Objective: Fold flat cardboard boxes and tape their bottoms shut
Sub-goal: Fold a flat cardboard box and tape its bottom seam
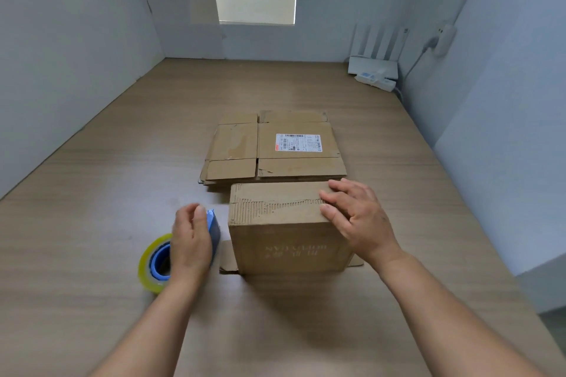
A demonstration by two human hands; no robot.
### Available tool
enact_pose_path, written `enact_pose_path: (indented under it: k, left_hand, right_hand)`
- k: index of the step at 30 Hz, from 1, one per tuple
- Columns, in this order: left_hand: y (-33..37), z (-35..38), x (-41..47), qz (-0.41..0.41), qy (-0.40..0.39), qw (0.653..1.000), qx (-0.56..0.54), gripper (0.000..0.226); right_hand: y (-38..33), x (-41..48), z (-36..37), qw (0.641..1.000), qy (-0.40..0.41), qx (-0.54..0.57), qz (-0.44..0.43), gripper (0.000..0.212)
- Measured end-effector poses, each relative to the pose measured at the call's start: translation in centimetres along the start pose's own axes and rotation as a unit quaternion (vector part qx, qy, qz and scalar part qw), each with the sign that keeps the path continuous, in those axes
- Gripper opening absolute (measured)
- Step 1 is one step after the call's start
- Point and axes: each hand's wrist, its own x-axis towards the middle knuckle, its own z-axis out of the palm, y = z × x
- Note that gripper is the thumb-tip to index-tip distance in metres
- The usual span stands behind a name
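Fingers [335, 191] of right hand [358, 217] straight, flat on top right edge of folded box [284, 242], gripping nothing. Surface [122, 177] wooden, near edge cut off. Flat boxes [275, 147] stacked just behind folded box, count unclear. Folded box front print unreadable. Left hand [191, 242] curled round tape dispenser [214, 223]; handle hidden.

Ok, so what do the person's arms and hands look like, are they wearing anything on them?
The left arm and right arm are bare up to the picture's edge: no sleeves show. The left hand and right hand have no gloves, and no watch, bracelet or ring is visible.
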Motion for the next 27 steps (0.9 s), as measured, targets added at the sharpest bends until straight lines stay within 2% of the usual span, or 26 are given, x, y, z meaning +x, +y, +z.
enact_pose_path:
  k: [2,4,10,14,17,19,21,24,27]
  left_hand:
    - [-2.3,-0.3,0.9,-0.074,0.008,0.988,0.137,0.035]
    - [-4.1,-0.3,1.3,-0.106,-0.038,0.962,0.249,0.039]
    - [-5.7,-0.2,1.4,-0.144,-0.088,0.941,0.292,0.079]
    - [-6.7,-0.3,2.1,-0.174,-0.127,0.914,0.344,0.066]
    - [-6.2,-0.9,2.7,-0.181,-0.155,0.906,0.35,0.035]
    - [-5.0,-2.2,3.2,-0.18,-0.163,0.918,0.314,0.024]
    - [-2.6,-4.5,3.8,-0.18,-0.155,0.942,0.238,0.03]
    - [4.0,-8.0,4.3,-0.159,-0.154,0.968,0.12,0.056]
    - [11.6,-9.9,3.6,-0.045,-0.206,0.972,0.106,0.07]
  right_hand:
    - [-0.2,0.2,0.1,1.0,0.004,0.018,0.009,0.028]
    - [-0.3,0.3,0.1,0.999,0.006,0.032,0.019,0.027]
    - [-0.5,0.2,0.0,0.998,0.008,0.049,0.037,0.025]
    - [-0.6,0.1,-0.1,0.998,0.006,0.042,0.041,0.025]
    - [-0.7,0.1,-0.2,0.998,0.005,0.046,0.042,0.026]
    - [-0.8,0.1,-0.3,0.998,0.002,0.042,0.037,0.026]
    - [-0.8,0.1,-0.4,0.999,-0.006,0.032,0.029,0.027]
    - [-0.8,0.1,-0.5,1.0,-0.012,0.013,0.014,0.027]
    - [-0.7,0.1,-0.3,1.0,0.003,-0.013,-0.004,0.026]
